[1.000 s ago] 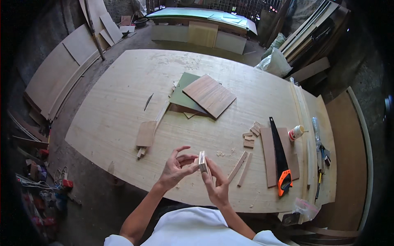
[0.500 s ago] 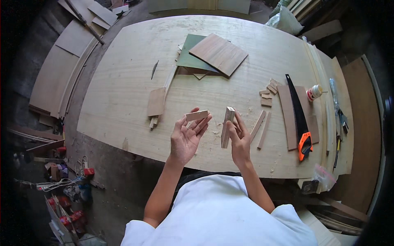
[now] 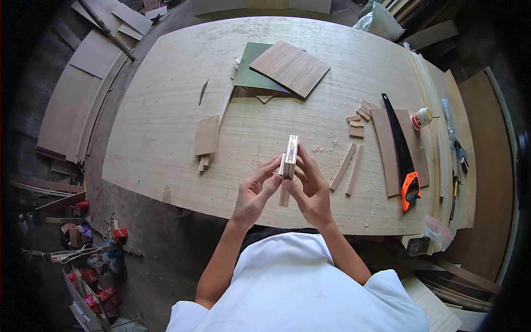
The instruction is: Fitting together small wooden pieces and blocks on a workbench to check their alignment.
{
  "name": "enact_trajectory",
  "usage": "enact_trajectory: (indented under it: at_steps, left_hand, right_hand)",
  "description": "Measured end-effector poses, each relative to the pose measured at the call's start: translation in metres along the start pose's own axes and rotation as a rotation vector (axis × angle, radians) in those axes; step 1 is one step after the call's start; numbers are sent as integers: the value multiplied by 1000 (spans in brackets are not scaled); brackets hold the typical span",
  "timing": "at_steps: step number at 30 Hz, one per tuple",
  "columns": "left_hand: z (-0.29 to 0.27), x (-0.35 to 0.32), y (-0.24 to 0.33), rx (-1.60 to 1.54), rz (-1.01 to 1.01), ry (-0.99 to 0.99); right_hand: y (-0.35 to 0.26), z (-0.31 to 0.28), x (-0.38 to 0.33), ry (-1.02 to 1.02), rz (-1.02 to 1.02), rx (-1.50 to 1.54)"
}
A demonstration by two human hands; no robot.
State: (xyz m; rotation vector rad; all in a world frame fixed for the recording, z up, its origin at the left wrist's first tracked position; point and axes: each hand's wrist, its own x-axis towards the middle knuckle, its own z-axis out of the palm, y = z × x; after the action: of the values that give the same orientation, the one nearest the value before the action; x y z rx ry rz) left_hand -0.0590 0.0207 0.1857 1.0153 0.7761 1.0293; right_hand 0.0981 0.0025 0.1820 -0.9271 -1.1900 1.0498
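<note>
Over the front middle of the workbench, both of my hands meet around two pieces of wood. My right hand (image 3: pixel 311 191) grips a longer wooden block (image 3: pixel 292 148), held on edge with its layered side facing up. From the left, my left hand (image 3: pixel 256 193) pinches a small wood piece (image 3: pixel 282 164) and presses it against the block's side. Fingers partly cover both pieces where they touch. Just right of my hands lie two thin wood strips (image 3: pixel 343 166) on the bench, with sawdust around them.
A handsaw (image 3: pixel 399 144) with an orange handle rests on a brown board at the right, beside a white bottle (image 3: pixel 422 118). Small offcuts (image 3: pixel 357 130) lie nearby. Flat panels (image 3: pixel 290 67) are stacked at the back of the workbench (image 3: pixel 160 122); a small board (image 3: pixel 207 136) sits left.
My left hand has turned over and moved right, bringing its small wood piece against the block. My right hand has shifted left with the block.
</note>
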Motion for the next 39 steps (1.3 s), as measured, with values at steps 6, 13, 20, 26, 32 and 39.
enact_trajectory:
  at_steps: [6,13,20,26,32,39]
  left_hand:
    - [2,-3,9,84,-18,-50]
    - [8,-6,12,258,63,-111]
    - [11,-6,18,381,104,-130]
    - [8,-6,22,449,145,-130]
    - [3,1,20,409,129,-128]
    - [2,0,16,403,121,-128]
  right_hand:
    - [7,-12,4,45,258,134]
    - [17,-34,1,-38,228,172]
    - [8,-40,-8,-82,141,144]
    - [-1,-39,-16,-189,-46,70]
    - [-9,-37,-14,-213,-83,36]
    - [-3,-37,-9,-149,-23,82]
